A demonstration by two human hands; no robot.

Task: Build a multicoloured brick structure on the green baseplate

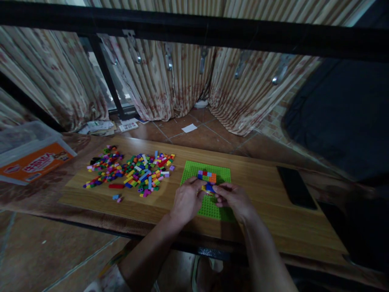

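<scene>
Over the green baseplate (212,211), my left hand (188,198) and my right hand (235,198) meet at a small blue and yellow brick piece (209,188). Fingertips of both hands pinch it from either side. Just beyond them, a low build of coloured bricks (212,177), with orange, red, blue and purple showing, sits on the baseplate. My fingers hide the near side of that build and part of the held piece.
Left of the baseplate, loose bricks (146,172) lie in two heaps on the wooden board (258,202). A red brick (116,186) lies near them. A clear box (33,154) with an orange label stands far left; a black phone (296,187) lies at right.
</scene>
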